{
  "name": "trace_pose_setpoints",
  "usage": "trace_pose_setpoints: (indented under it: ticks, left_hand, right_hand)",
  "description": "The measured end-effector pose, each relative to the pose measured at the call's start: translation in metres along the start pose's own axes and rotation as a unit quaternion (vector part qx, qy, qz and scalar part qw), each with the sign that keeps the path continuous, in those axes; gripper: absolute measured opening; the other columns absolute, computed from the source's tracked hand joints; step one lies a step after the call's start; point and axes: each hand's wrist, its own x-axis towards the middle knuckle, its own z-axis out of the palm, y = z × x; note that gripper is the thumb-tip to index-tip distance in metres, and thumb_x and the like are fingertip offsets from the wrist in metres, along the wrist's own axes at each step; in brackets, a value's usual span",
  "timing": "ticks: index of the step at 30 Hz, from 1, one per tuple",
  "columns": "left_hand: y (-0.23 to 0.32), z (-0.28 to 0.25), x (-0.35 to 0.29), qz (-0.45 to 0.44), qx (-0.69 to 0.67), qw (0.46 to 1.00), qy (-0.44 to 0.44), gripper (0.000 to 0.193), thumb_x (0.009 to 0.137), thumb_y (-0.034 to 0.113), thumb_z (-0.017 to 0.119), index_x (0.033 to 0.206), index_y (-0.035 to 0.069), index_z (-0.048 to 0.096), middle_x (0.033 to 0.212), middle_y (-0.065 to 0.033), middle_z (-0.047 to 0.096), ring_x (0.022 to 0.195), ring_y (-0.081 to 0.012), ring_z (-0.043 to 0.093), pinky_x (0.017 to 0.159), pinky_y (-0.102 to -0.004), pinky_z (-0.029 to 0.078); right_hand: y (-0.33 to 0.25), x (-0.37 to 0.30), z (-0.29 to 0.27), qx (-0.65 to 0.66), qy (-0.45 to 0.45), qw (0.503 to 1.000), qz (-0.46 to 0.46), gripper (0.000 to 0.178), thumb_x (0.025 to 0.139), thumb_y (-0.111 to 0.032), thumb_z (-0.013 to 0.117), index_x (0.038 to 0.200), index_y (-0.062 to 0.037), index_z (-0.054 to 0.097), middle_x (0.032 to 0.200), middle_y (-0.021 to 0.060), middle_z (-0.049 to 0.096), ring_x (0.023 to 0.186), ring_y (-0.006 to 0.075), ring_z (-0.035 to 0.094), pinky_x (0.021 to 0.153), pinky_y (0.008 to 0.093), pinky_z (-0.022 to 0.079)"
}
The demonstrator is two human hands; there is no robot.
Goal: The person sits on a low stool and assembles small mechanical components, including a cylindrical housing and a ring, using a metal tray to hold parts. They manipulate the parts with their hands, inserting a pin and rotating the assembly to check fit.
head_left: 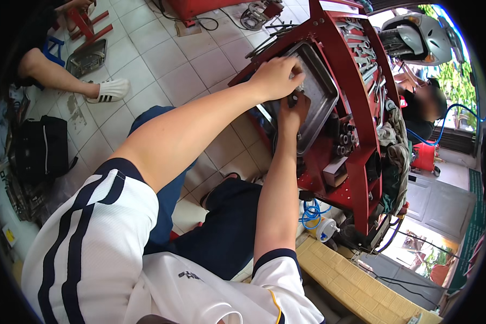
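Note:
Both hands are close together over a grey metal tray [325, 86] on a red tool trolley [364, 127]. My right hand [294, 112] is closed around a small dark part [292, 99], whose kind is too hidden to name. Just above it, my left hand [277, 79] has its fingers curled in a pinch, the tips smeared by motion. Whatever lies between those fingertips I cannot make out. The tray's low rim surrounds the hands on the far and right sides.
Several wrenches [366, 59] fill the trolley's right side, with sockets [344, 139] lower down. A coiled blue hose [311, 213] hangs beneath. To the left are another person's leg [59, 70], a black bag [42, 147] and a second tray [87, 58] on the tiled floor. Another person [424, 105] is beyond the trolley.

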Motion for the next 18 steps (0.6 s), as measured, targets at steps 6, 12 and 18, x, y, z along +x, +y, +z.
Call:
trace_pose_setpoints:
  ticks: [6, 12, 18]
  left_hand:
    - [-0.013, 0.043, -0.011, -0.117, -0.014, 0.987, -0.106, 0.030, 0.090, 0.021, 0.063, 0.107, -0.003, 0.068, 0.109, -0.0240, 0.070, 0.108, -0.0360, 0.066, 0.095, -0.0428, 0.050]
    - [-0.035, 0.061, -0.005, -0.135, 0.027, 0.987, -0.077, 0.027, 0.080, 0.012, 0.064, 0.102, -0.004, 0.068, 0.108, -0.0275, 0.068, 0.106, -0.0389, 0.066, 0.093, -0.0444, 0.053]
    - [-0.043, 0.060, -0.005, -0.148, 0.082, 0.973, -0.158, 0.032, 0.079, 0.009, 0.064, 0.109, -0.004, 0.068, 0.112, -0.0280, 0.067, 0.108, -0.0383, 0.066, 0.093, -0.0435, 0.053]
  right_hand:
    - [0.015, -0.013, 0.007, 0.007, 0.026, 1.000, -0.002, 0.031, 0.084, -0.010, 0.072, 0.112, -0.0018, 0.063, 0.114, 0.0174, 0.059, 0.106, 0.0363, 0.060, 0.090, 0.0432, 0.048]
    - [0.013, -0.003, 0.000, 0.018, 0.002, 1.000, 0.014, 0.025, 0.089, -0.010, 0.067, 0.112, -0.0028, 0.063, 0.110, 0.0158, 0.061, 0.097, 0.0340, 0.063, 0.083, 0.0404, 0.050]
    - [0.013, -0.005, -0.002, 0.004, 0.016, 1.000, 0.019, 0.023, 0.088, -0.006, 0.065, 0.111, -0.0036, 0.065, 0.111, 0.0159, 0.060, 0.088, 0.0322, 0.065, 0.083, 0.0394, 0.051]
